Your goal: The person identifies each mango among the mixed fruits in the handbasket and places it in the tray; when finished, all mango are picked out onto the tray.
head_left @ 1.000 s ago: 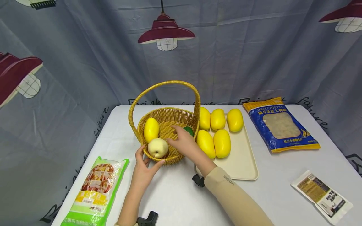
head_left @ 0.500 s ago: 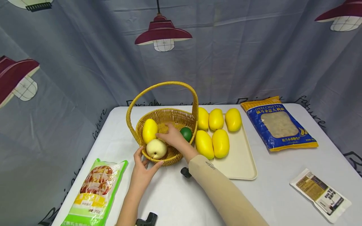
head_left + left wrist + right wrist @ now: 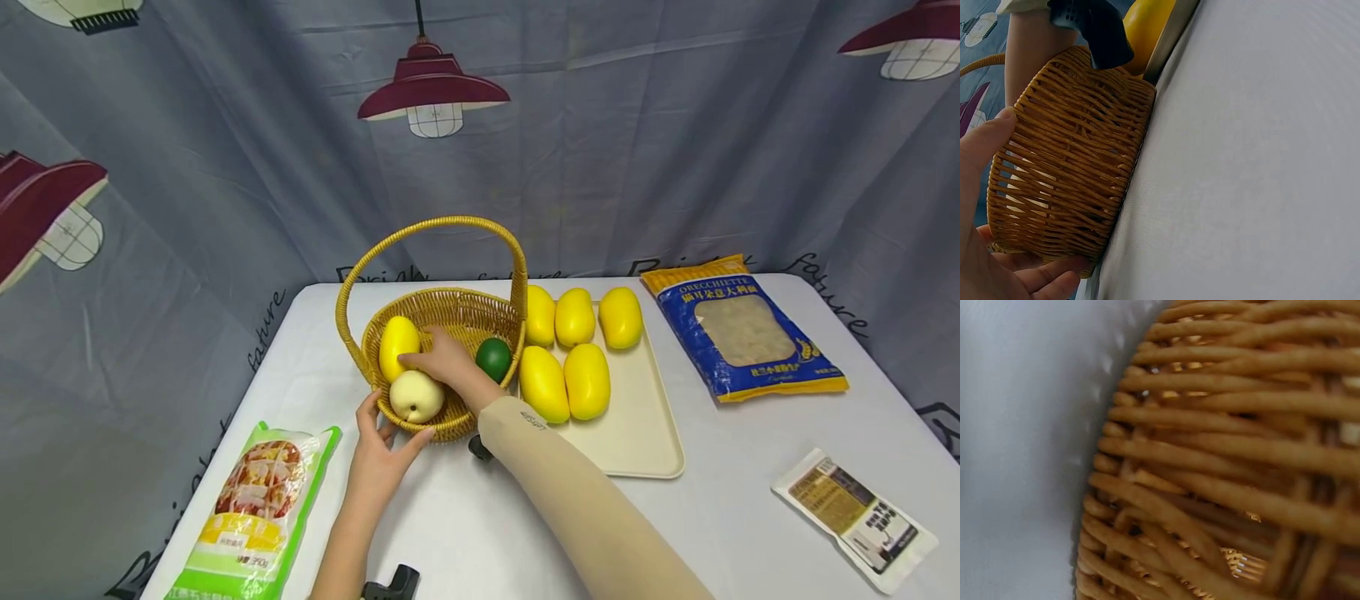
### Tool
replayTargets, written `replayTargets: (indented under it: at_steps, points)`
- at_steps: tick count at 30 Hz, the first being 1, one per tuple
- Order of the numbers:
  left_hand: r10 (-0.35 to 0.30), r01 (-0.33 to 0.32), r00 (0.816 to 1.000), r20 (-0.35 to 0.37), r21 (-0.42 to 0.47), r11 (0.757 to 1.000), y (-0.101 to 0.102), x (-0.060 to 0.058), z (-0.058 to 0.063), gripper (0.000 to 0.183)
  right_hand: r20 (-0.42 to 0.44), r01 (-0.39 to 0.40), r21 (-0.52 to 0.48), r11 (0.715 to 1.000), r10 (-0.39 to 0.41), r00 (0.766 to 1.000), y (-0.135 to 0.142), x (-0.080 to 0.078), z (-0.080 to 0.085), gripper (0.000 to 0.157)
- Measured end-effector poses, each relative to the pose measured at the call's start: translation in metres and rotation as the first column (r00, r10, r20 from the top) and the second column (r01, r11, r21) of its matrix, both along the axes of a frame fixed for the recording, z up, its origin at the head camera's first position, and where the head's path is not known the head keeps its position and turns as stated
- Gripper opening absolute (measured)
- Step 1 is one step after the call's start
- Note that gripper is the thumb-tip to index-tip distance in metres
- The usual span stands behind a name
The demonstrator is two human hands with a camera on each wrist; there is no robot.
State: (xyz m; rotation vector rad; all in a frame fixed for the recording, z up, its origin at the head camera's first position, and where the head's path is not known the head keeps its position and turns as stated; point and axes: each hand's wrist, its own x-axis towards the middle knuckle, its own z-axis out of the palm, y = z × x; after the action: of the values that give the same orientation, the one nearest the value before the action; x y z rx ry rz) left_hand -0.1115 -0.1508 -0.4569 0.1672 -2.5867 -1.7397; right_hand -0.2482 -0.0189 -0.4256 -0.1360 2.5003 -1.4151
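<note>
A golden wicker basket with a tall hoop handle stands on the white table. My left hand grips its front left side, thumb at the rim and fingers spread round the woven wall in the left wrist view. Inside lie a yellow mango, a pale round pear and a dark green round fruit. My right hand reaches into the basket, its thumb overlapping the mango's right side; its other fingers are largely hidden. Only weave and tabletop fill the right wrist view.
Right of the basket, a cream tray bears several yellow mangoes. A blue orecchiette bag lies at the back right, a small white-and-brown packet at the front right. A green food bag lies at the left.
My right hand has moved left inside the basket, from beside the green fruit to the mango, and the green fruit now shows fully. My left hand stays at the basket's rim.
</note>
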Motion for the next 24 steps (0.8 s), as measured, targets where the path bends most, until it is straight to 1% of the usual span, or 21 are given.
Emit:
replayTargets:
  at_steps: [4, 9, 17, 20, 24]
  points:
    - [0.001, -0.001, 1.0, -0.005, -0.007, 1.0, -0.001, -0.001, 0.0, 0.103, -0.035, -0.023, -0.005, 1.0, 0.022, 0.999, -0.008, -0.001, -0.002, 0.076]
    - [0.002, -0.002, 1.0, 0.001, -0.006, 1.0, -0.001, -0.001, -0.002, 0.102, -0.03, -0.032, -0.028, 0.999, 0.032, 0.999, -0.015, -0.001, -0.002, 0.076]
    - [0.001, -0.001, 1.0, 0.009, -0.014, 1.0, 0.001, -0.002, -0.002, 0.102, 0.04, 0.034, -0.116, 0.993, -0.029, 0.999, -0.018, -0.005, -0.003, 0.08]
    - [0.005, -0.005, 1.0, 0.009, -0.017, 1.0, 0.001, -0.001, -0.002, 0.102, 0.046, 0.042, -0.126, 0.991, -0.036, 0.998, -0.019, -0.006, -0.003, 0.081]
    - [0.006, -0.006, 1.0, 0.015, -0.028, 1.0, 0.0, -0.001, -0.002, 0.103, 0.032, 0.053, -0.15, 0.987, -0.049, 0.998, -0.02, -0.006, -0.001, 0.08]
